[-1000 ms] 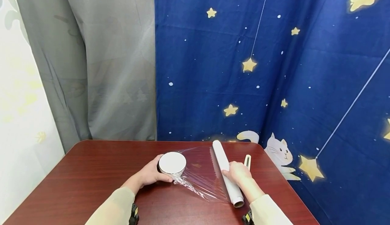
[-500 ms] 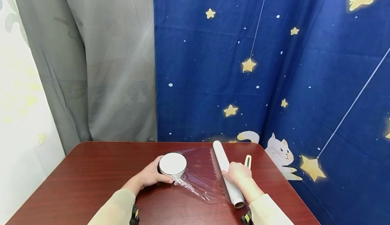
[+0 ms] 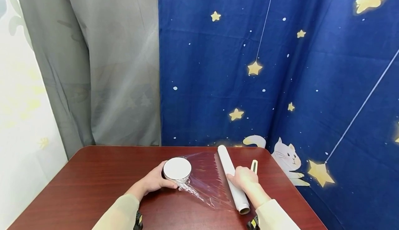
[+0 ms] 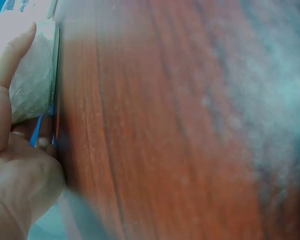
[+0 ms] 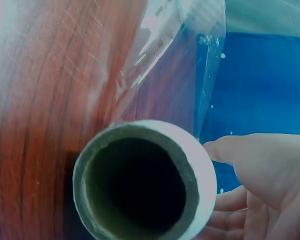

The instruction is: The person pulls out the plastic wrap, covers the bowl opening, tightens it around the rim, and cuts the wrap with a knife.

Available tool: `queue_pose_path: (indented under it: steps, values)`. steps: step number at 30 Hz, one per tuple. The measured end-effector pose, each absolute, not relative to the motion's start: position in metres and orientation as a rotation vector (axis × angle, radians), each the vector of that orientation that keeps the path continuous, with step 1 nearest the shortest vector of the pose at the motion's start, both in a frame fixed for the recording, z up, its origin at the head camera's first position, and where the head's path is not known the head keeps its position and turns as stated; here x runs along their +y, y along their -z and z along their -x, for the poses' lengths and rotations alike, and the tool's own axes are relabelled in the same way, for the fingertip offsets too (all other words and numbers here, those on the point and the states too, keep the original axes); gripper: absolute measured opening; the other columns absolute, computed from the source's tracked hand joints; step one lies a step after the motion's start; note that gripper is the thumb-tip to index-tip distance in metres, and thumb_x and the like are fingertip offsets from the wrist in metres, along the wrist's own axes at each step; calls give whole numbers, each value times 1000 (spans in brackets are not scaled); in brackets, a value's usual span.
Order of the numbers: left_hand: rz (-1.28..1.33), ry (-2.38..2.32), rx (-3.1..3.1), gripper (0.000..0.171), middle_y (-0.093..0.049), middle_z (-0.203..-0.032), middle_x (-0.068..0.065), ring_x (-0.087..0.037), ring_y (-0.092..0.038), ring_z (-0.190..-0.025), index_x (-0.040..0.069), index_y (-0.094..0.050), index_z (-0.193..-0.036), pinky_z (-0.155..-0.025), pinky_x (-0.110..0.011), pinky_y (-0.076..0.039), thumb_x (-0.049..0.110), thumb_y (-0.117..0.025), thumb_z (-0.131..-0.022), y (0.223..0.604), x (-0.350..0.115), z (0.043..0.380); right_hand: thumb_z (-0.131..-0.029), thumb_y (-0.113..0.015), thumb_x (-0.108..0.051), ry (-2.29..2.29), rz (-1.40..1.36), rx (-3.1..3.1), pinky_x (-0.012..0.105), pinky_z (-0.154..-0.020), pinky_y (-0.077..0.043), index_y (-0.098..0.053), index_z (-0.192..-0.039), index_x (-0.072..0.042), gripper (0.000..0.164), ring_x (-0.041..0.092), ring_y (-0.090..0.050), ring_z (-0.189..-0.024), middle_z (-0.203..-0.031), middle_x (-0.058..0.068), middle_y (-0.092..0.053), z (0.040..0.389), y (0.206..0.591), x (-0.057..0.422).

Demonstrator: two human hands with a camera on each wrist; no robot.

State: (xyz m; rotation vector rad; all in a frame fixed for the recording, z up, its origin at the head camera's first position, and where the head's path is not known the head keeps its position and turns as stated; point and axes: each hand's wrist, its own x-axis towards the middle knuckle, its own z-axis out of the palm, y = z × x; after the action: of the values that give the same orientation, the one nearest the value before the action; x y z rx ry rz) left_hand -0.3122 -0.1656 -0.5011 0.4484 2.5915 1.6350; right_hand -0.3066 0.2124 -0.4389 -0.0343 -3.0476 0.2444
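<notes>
My left hand [image 3: 156, 178] grips a round, white-topped container [image 3: 177, 168] around its side, with the thumb at the front. Clear film clings to that container's side in the left wrist view. My right hand [image 3: 244, 178] holds a white roll of cling film [image 3: 230, 174], thumb on the near side and fingers around the far side. Between the two hands stretches a sheet of cling film [image 3: 205, 178], bunched into a shiny crease beside the container. The roll's hollow cardboard core [image 5: 135, 187] faces the right wrist camera.
Just beyond my right hand lies a slim cream-coloured tool [image 3: 254, 166] with a dark slot, partly hidden by the hand. Everything stands on a reddish-brown wooden table [image 3: 93, 174]. Grey curtain [image 3: 124, 67] and blue star-patterned curtain [image 3: 212, 67] hang behind its far edge.
The head view has shifted slightly, so the table sits a little lower. Both hands keep their holds, and the container and roll stay almost where they were.
</notes>
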Motion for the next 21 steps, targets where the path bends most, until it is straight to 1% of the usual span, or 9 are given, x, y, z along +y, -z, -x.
queue_pose_path:
  steps: [4,7,11,13,15,17,19,21]
  values:
    - [-447,-1633,2594,113,-66,-148,-15,-29,-59,-135,0,-43,-161,-119,-52,-42,18,-106,-68,503,-166,314,-100,-72,-52,-280,60,-3029,52,-69,-59,-71,-92,-5,47,30,-69,-76,-89,15,-74,314,440,221]
    - [-446,-1631,2596,113,-66,-147,-14,-29,-59,-135,1,-43,-161,-119,-52,-43,17,-106,-68,504,-166,314,-103,-67,-54,-335,70,-3007,55,-71,-60,-72,-91,-5,51,33,-71,-80,-92,17,-76,320,441,232]
    - [-448,-1633,2595,112,-66,-147,-14,-28,-59,-135,2,-44,-160,-119,-51,-43,17,-106,-68,505,-166,315,-108,-60,-50,-413,99,-2960,60,-78,-61,-76,-97,-1,53,42,-75,-91,-104,25,-76,331,444,250]
    - [-447,-1635,2596,112,-66,-147,-14,-28,-59,-134,2,-44,-160,-119,-51,-43,17,-106,-68,505,-166,315,-108,-59,-45,-419,138,-2946,63,-83,-61,-75,-105,4,51,47,-75,-98,-111,29,-74,336,447,259]
    - [-442,-1642,2592,112,-66,-147,-14,-28,-59,-135,2,-44,-160,-119,-51,-43,17,-106,-68,505,-166,314,-108,-60,-39,-415,192,-2937,66,-87,-61,-70,-114,11,51,50,-73,-102,-115,33,-70,342,451,267]
    - [-436,-1645,2591,112,-66,-147,-14,-29,-59,-135,2,-44,-160,-119,-51,-43,17,-106,-68,505,-165,313,-107,-63,-36,-441,265,-2942,66,-89,-61,-61,-120,17,55,50,-72,-103,-115,36,-66,345,455,275]
    - [-434,-1645,2591,112,-66,-148,-14,-29,-58,-135,2,-44,-160,-119,-52,-43,17,-106,-68,504,-165,312,-105,-67,-35,-504,353,-2949,67,-90,-60,-53,-123,20,60,50,-71,-101,-113,37,-63,347,459,282]
    - [-432,-1646,2591,112,-66,-148,-14,-29,-59,-135,2,-44,-160,-119,-52,-43,17,-106,-68,503,-164,310,-103,-72,-36,-569,428,-2953,66,-88,-60,-49,-121,20,63,49,-70,-96,-108,36,-62,348,463,286]
